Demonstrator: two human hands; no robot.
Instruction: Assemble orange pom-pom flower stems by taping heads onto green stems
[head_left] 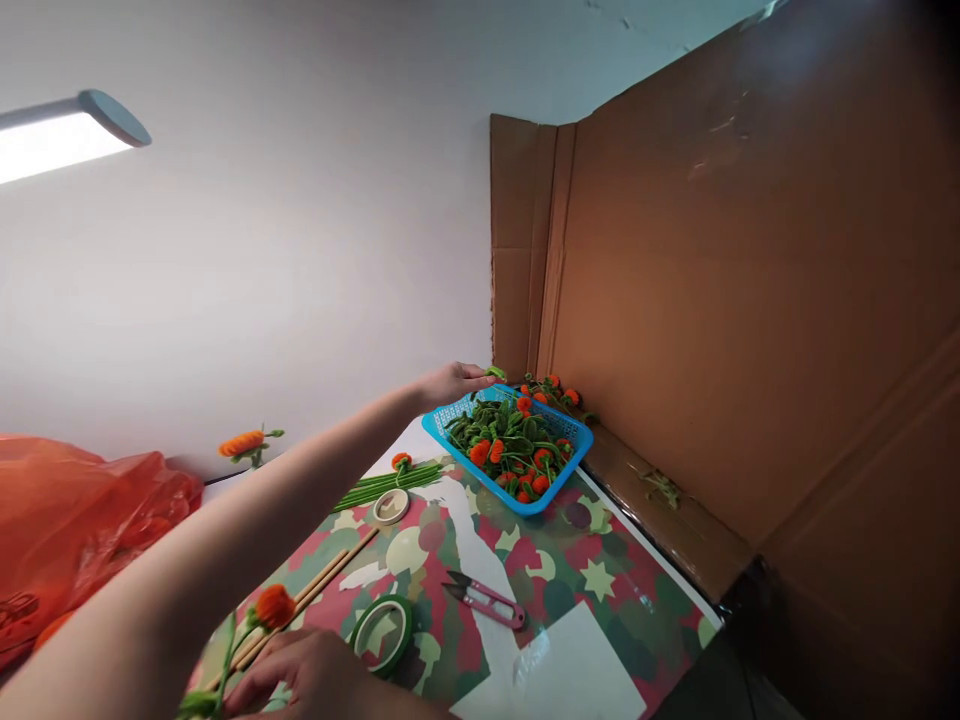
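Note:
My left hand [455,382] reaches over the back edge of a blue plastic basket [531,508], its fingers closed on a small fuzzy green leaf [496,374]. Inside the basket lie many green leaves [491,420] and orange flower heads [480,454]. Low in the view, my right hand [300,672] has its fingers curled at the green stem [228,660] of an orange flower [274,606]. Part of that hand is cut off by the bottom edge. Beside it lies a roll of green tape [407,625].
Pink-handled thread snips [487,598], a white tape roll [391,507], wooden sticks [334,570] and green stems [382,486] lie on the patterned table [559,590]. Cardboard [712,300] walls the right side. A red plastic bag [97,510] and another orange flower [241,444] are left.

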